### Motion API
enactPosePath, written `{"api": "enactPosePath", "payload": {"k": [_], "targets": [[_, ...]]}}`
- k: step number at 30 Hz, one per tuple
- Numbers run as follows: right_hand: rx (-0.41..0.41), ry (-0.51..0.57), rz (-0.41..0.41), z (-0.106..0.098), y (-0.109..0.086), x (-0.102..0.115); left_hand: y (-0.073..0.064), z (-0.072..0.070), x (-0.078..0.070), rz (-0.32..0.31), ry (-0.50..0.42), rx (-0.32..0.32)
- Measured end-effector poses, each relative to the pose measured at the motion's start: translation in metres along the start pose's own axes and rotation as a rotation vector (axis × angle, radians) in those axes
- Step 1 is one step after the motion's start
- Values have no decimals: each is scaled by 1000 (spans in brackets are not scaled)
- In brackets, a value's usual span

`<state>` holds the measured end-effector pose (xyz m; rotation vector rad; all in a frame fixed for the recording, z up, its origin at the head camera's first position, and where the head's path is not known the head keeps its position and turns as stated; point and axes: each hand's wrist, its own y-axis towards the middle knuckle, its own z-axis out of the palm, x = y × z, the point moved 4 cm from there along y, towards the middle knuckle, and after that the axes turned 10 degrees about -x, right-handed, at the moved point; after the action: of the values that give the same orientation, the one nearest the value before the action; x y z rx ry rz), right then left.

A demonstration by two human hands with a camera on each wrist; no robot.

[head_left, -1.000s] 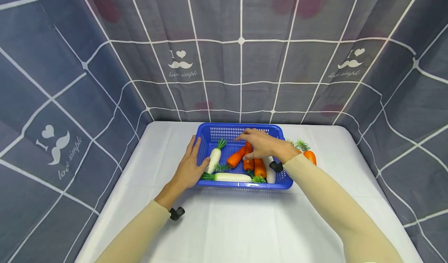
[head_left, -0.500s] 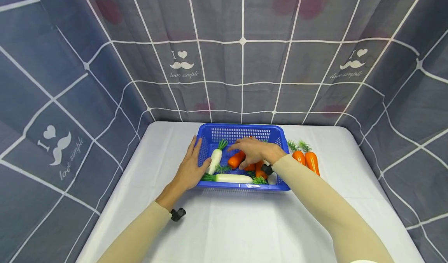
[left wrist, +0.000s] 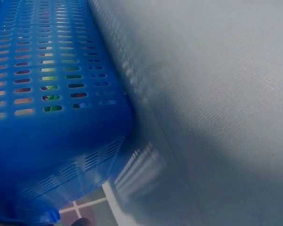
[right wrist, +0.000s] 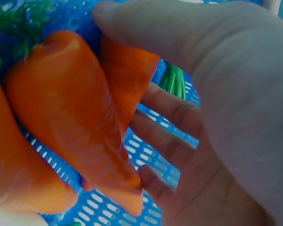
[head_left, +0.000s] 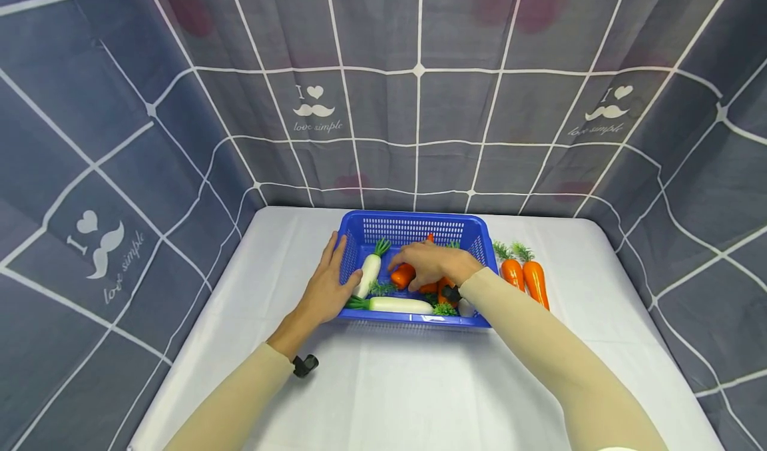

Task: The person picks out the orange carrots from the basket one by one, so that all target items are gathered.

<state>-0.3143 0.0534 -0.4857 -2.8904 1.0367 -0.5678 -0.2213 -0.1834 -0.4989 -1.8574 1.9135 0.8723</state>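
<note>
My left hand (head_left: 323, 292) lies against the left end of a blue plastic basket (head_left: 413, 318), fingers straight along the side and thumb over the rim. Inside the basket my right hand (head_left: 430, 262) reaches down round a carrot (head_left: 403, 276). In the right wrist view the thumb crosses this carrot (right wrist: 125, 77), with fingers on its other side and some fingertips hidden behind it. Another carrot (right wrist: 70, 108) lies beside it there. Two white radishes with green tops sit in the basket, one upright along the left (head_left: 370, 272), one along the front (head_left: 400, 306).
Two carrots (head_left: 535, 283) with leafy tops lie on the white tablecloth (head_left: 413, 384) right of the basket. A grey-blue checked curtain (head_left: 383, 118) rises behind and at both sides. The left wrist view mostly shows the basket's slotted outer wall (left wrist: 61, 132).
My right hand has moved left and slightly down within the basket, onto the left carrot. The left hand stays at the basket's left end.
</note>
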Motion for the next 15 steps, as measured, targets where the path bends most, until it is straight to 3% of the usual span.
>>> {"api": "enactPosePath", "payload": {"k": [15], "targets": [[3,21,-20,-1,3,7,0,2,3,-4,-7,-1]]}}
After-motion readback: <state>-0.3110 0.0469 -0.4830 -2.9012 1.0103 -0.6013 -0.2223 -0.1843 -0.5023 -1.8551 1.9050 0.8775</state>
